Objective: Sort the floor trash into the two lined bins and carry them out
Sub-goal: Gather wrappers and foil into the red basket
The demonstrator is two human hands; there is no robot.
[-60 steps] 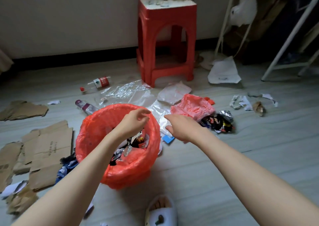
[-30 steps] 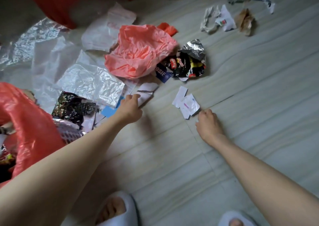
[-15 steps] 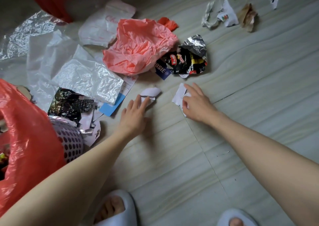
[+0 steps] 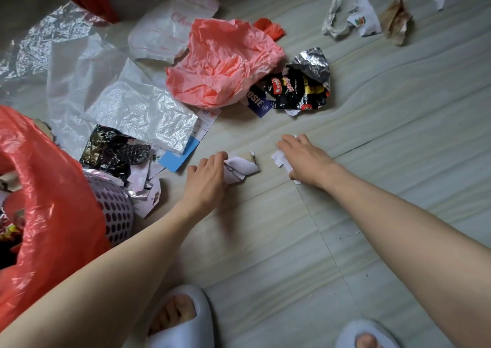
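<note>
A crumpled paper scrap (image 4: 242, 167) was gripped at its near end by the left hand (image 4: 206, 180), the fingers curled over it while it lay on the floor (image 4: 398, 140). Its long axis ran away from the hand, up and to the right, toward the other hand. Just beyond it, small white paper bits (image 4: 279, 159) were covered by the right hand (image 4: 305, 159), whose fingers were bent down over them; whether they were truly pinched or only pressed could not be told.

The bin (image 4: 117, 214), lined with a red bag (image 4: 45, 188), stood well to the left of the crumpled scrap, so the left hand was judged the nearer one for the drop, with the scrap to be carried back across the body's left side. The right hand's bits would have to cross the scrap's position to reach the same bin.

Farther from the bin, beyond the scrap, a pink plastic bag (image 4: 223, 63) and a black snack wrapper (image 4: 297, 87) lay touching, not yet collected. Much sorting was judged to remain.
</note>
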